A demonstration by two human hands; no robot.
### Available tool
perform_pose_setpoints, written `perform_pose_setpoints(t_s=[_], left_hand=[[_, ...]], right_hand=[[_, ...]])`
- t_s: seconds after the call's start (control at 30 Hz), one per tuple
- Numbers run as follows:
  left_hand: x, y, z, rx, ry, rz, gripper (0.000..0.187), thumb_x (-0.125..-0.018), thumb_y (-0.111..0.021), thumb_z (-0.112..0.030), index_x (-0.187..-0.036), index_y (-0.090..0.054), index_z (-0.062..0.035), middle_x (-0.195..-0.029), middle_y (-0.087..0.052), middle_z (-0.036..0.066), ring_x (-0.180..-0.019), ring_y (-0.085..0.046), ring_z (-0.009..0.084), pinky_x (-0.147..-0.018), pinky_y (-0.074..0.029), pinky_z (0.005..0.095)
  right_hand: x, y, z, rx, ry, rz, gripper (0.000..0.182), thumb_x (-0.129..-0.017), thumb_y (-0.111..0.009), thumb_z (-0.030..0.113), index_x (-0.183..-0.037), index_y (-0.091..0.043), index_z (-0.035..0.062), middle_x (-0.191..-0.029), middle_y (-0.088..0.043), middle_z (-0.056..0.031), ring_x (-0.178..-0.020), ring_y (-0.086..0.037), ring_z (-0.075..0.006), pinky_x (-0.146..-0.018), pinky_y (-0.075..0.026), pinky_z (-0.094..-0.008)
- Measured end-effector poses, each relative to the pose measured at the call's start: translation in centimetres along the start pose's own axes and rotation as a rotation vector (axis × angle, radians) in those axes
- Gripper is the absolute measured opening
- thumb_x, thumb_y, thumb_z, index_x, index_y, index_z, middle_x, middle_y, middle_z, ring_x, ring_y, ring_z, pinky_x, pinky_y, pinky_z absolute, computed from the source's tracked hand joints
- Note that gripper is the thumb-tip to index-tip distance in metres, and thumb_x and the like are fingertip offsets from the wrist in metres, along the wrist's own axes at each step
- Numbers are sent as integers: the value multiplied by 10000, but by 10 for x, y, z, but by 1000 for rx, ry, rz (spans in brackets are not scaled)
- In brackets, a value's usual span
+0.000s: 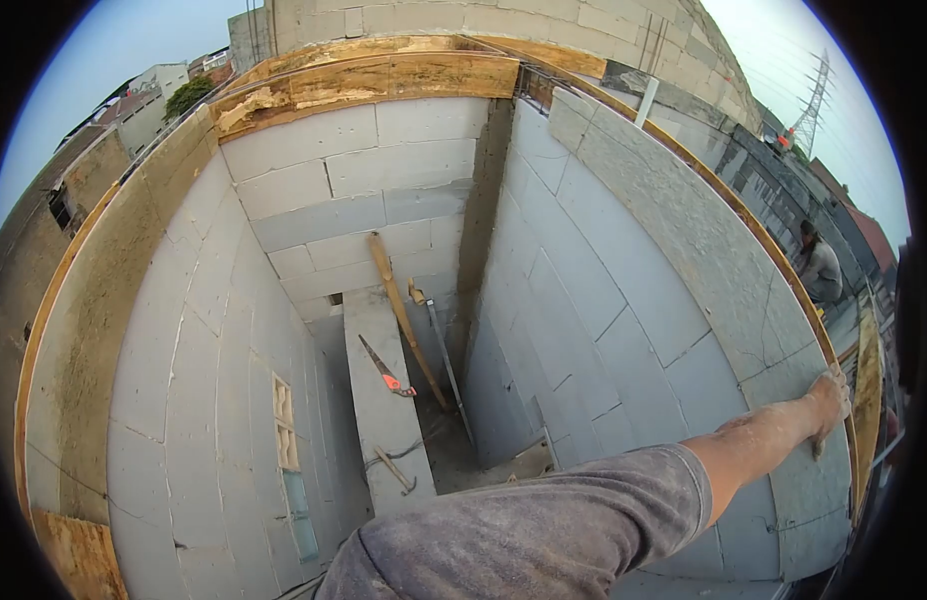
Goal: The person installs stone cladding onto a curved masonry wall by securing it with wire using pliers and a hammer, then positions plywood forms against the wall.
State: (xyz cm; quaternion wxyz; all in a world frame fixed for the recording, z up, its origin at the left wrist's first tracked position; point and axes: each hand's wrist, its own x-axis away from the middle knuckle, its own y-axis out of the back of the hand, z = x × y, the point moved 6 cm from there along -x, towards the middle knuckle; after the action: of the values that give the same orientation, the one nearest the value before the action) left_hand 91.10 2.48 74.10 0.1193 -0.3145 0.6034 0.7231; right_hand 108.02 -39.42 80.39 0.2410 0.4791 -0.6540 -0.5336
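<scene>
From the bottom of the head view, an arm in a grey short sleeve, apparently my left, reaches across to the right. My left hand (832, 402), dusted pale, is closed over the top edge of the right wall, where a wooden board (777, 248) runs along the concrete beam (699, 225). The thumb side hangs over the inner face. The fingertips on the far side are hidden. Below the beam stands the light block wall (594, 260). My right hand is out of view.
Far below, a red-handled handsaw (389, 380) and a hammer (394, 470) lie on a grey ledge (369, 345). A wooden pole (409, 320) leans near it, beside a metal bar (447, 365). Another person (819, 265) crouches beyond the right wall. Boards (374, 82) edge the far wall.
</scene>
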Motion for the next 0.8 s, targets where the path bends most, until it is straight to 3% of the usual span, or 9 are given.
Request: perform_pose_setpoints(t_s=[0.13, 0.2, 0.33, 0.43, 0.53, 0.6, 0.67, 0.73, 0.8], left_hand=[[9, 16, -6, 63, -40, 26, 952, -552, -804, -730, -1264, -633, -122, -1272, -623, 51, -1273, -497, 233, -1077, -318, 429], [7, 12, -5, 107, -44, -6, 950, -549, -800, -736, -1255, -636, -122, -1267, -626, 62, -1263, -506, 238, -1075, -325, 422], [20, 27, -3, 80, -77, -49, 872, -606, -778, -724, -1213, -652, -110, -1245, -636, 84, -1244, -525, 252, -1057, -351, 423], [22, 27, -3, 128, -129, -164, 794, -642, -777, -692, -1151, -663, -93, -1206, -658, 106, -1201, -560, 280, -1031, -374, 450], [19, 28, -11, 71, -133, -248, 792, -681, -694, -762, -1085, -685, -81, -1123, -684, 82, -1131, -594, 253, -987, -402, 440], [18, 21, -14, 22, -158, -368, 770, -738, -610, -806, -1062, -699, -113, -1084, -699, 59, -1063, -621, 234, -968, -413, 443], [21, 25, -21, -13, -141, -386, 680, -828, -559, -763, -1015, -694, -123, -1035, -704, 47, -1051, -628, 228, -929, -433, 457], [19, 19, -22, -73, -115, -439, 639, -875, -520, -744, -986, -683, -136, -1009, -704, 25, -1008, -644, 215, -889, -451, 446], [13, 11, -21, -124, -82, -392, 609, -898, -497, -729, -1003, -679, -157, -1000, -701, 14, -995, -647, 193, -891, -449, 443]], right_hand=[[46, 40, -32, -32, -118, -184, 353, -962, -488, 182, -1262, -634, 68, -1152, -675, -132, -1021, -660, -293, -860, -514, -405], [82, 13, -146, -34, -400, -145, 287, -940, -576, 213, -1153, -703, 68, -1092, -692, -130, -991, -666, -294, -860, -519, -412], [162, 46, -165, 246, -645, 54, 234, -952, -587, 218, -1018, -707, 28, -1007, -674, -156, -943, -648, -304, -844, -512, -433], [212, 66, -169, 162, -539, -107, 207, -989, -486, 174, -1015, -592, -2, -905, -612, -190, -835, -603, -337, -787, -483, -449], [259, 81, -166, 195, -482, -175, 187, -1027, -386, 130, -1013, -477, -33, -802, -550, -224, -728, -559, -370, -730, -454, -465], [294, 87, -209, 328, -757, 94, 356, -1094, -245, 225, -1083, -534, 18, -942, -565, -215, -911, -574, -309, -860, -436, -403], [312, 104, -182, 399, -509, -89, 171, -1008, -351, 118, -963, -438, -22, -852, -489, -233, -824, -521, -384, -787, -403, -490], [302, 125, -155, 440, -634, 63, 159, -949, -426, 78, -1026, -461, -56, -893, -549, -271, -886, -551, -436, -798, -413, -504], [304, 133, -149, 522, -814, 202, 215, -973, -442, 134, -1050, -478, -64, -952, -579, -284, -952, -570, -438, -829, -424, -499]])
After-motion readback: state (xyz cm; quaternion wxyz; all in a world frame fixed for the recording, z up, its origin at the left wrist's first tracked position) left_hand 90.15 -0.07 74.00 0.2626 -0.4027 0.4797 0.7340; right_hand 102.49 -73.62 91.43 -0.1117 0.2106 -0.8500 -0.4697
